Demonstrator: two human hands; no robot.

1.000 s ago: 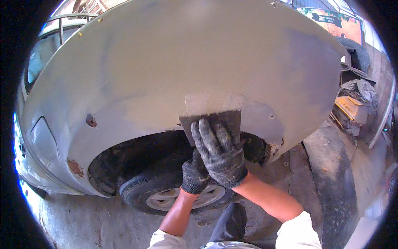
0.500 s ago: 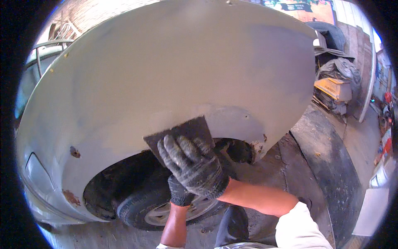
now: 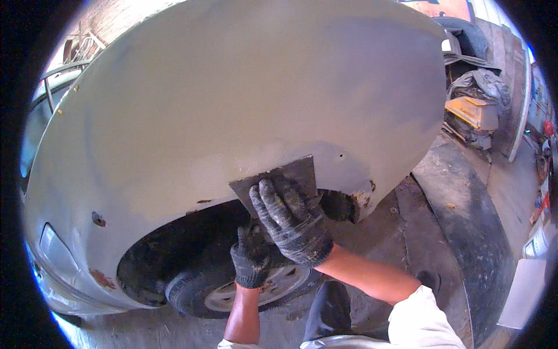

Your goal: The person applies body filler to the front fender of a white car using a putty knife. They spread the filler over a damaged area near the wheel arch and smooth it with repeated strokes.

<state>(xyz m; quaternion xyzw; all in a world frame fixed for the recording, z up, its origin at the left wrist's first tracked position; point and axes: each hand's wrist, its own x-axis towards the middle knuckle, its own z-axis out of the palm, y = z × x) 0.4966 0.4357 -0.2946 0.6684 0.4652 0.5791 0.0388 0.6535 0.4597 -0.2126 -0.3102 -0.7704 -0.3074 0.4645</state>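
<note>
My right hand (image 3: 290,218), in a dark knitted glove, presses a dark square sheet that looks like sandpaper (image 3: 302,168) against the car fender (image 3: 232,104). Its fingers lie close together over the sheet, just above the wheel arch's lip. My left hand (image 3: 251,256), gloved alike, is lower and to the left, in front of the dark wheel arch opening (image 3: 168,250). Its fingers point upward and are partly hidden, so their grip is unclear. Dull grey-beige patches cover the fender, with rust spots (image 3: 102,278) near the arch.
Beneath the arch stands a tyre (image 3: 189,294) with a silver wheel (image 3: 290,282). A side lamp (image 3: 59,250) sits at the fender's left. At the right are a yellow box (image 3: 474,110), a grey crumpled cover (image 3: 485,84), a dark floor panel (image 3: 465,215) and a white bucket (image 3: 536,243).
My right hand and the sheet have slid right along the arch's upper edge. More of my left hand now shows below it. The view has shifted slightly.
</note>
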